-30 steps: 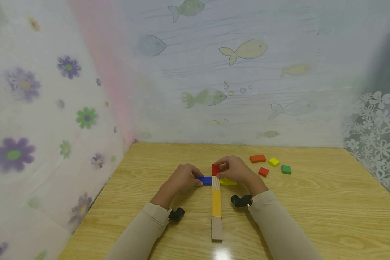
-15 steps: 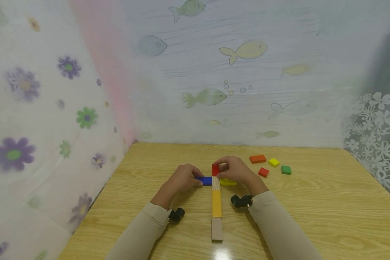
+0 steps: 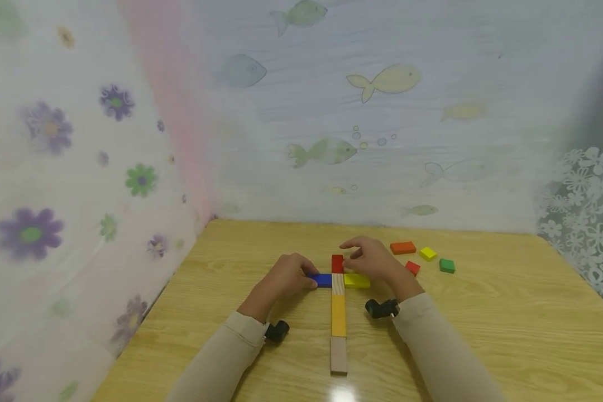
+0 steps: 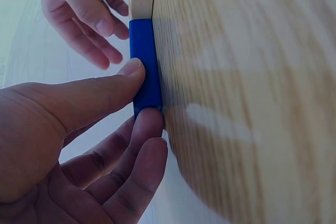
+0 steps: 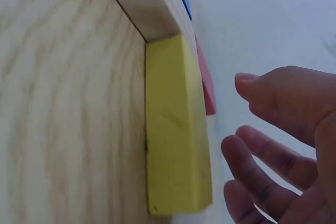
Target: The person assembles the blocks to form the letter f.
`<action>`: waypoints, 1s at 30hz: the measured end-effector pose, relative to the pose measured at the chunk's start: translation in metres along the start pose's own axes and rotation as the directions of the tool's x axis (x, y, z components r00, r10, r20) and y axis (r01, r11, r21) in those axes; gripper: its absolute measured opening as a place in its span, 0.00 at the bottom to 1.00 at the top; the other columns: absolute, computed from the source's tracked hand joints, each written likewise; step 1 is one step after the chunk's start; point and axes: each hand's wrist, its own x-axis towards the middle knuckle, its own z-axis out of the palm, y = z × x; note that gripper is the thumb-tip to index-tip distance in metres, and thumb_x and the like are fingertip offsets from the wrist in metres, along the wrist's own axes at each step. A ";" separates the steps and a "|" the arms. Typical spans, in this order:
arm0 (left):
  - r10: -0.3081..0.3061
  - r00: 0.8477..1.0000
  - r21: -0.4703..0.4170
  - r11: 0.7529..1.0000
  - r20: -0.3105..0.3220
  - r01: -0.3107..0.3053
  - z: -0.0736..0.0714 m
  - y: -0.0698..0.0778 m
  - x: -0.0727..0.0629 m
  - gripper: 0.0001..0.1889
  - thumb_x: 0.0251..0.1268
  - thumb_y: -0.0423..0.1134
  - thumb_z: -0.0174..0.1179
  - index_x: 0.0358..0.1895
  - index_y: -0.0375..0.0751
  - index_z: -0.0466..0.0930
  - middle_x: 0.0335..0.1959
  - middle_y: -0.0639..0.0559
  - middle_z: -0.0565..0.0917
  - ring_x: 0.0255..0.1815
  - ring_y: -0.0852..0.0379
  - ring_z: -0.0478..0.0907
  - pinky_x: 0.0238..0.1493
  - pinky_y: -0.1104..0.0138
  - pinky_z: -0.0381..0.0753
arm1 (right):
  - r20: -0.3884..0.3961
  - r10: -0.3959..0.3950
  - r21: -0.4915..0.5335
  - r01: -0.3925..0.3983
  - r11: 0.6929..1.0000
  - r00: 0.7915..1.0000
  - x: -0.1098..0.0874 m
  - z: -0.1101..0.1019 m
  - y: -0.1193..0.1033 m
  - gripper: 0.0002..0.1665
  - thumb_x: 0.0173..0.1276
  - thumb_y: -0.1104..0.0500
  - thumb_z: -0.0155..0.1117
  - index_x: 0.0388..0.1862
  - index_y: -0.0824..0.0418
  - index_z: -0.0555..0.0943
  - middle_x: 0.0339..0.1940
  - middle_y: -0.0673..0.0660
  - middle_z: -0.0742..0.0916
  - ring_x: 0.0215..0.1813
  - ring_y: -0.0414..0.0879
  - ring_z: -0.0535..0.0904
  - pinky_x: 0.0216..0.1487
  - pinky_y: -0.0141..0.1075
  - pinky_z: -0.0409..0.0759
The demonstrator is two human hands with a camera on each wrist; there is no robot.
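My left hand (image 3: 287, 274) pinches the outer end of a flat blue block (image 4: 144, 45), its thumb and a fingertip on it in the left wrist view. That block abuts a striped bare-wood block (image 3: 338, 284) from the left; a yellow block (image 5: 168, 129) abuts it from the right. Beyond it lies a red block (image 3: 337, 263). An orange-yellow block (image 3: 338, 315) and a pale brown block (image 3: 339, 355) continue the line towards me, making a cross shape. My right hand (image 3: 374, 260) hovers just right of the red block, fingers spread and holding nothing.
Several loose blocks lie at the back right of the wooden table (image 3: 482, 324): an orange-red block (image 3: 403, 248), a small yellow block (image 3: 428, 254), a green block (image 3: 447, 266) and a small red block (image 3: 412, 268), partly behind my right hand. Patterned curtains close off the back and left.
My right hand has let go of the red block and drawn off slightly to the right, its fingers spreading. The left hand stays at the blue block. The head view has shifted a little.
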 end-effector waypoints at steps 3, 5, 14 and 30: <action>0.001 1.000 0.007 1.000 -0.006 -0.001 0.001 0.002 0.000 0.11 0.63 0.40 0.75 0.47 0.48 0.93 0.44 0.54 0.90 0.48 0.55 0.84 0.51 0.58 0.83 | -0.026 -0.009 -0.044 0.007 0.999 1.000 0.001 -0.007 0.004 0.25 0.72 0.55 0.70 0.67 0.53 0.82 0.70 0.58 0.79 0.62 0.57 0.83 0.54 0.50 0.86; -0.001 1.000 0.006 1.000 -0.007 0.001 0.001 0.002 0.000 0.11 0.63 0.40 0.75 0.48 0.48 0.92 0.45 0.54 0.90 0.49 0.54 0.84 0.51 0.58 0.83 | -0.033 -0.024 -0.077 0.022 0.997 0.999 0.000 -0.012 0.008 0.25 0.73 0.55 0.68 0.67 0.56 0.81 0.71 0.60 0.78 0.63 0.59 0.82 0.55 0.51 0.86; -0.005 1.000 -0.005 1.000 0.008 0.005 0.001 0.003 -0.001 0.12 0.64 0.40 0.74 0.50 0.48 0.92 0.48 0.54 0.89 0.50 0.55 0.83 0.50 0.59 0.84 | -0.132 -0.057 -0.190 0.031 0.981 0.990 -0.012 -0.042 0.028 0.25 0.74 0.59 0.66 0.68 0.62 0.80 0.68 0.65 0.79 0.63 0.64 0.79 0.61 0.58 0.80; -0.028 1.000 -0.010 1.000 0.001 0.028 -0.001 0.005 -0.004 0.11 0.65 0.39 0.73 0.50 0.47 0.92 0.47 0.53 0.89 0.50 0.54 0.83 0.53 0.57 0.84 | -0.132 0.005 -0.312 -0.046 0.949 0.991 -0.025 -0.087 0.060 0.28 0.74 0.58 0.66 0.70 0.64 0.78 0.70 0.71 0.76 0.65 0.69 0.77 0.60 0.63 0.78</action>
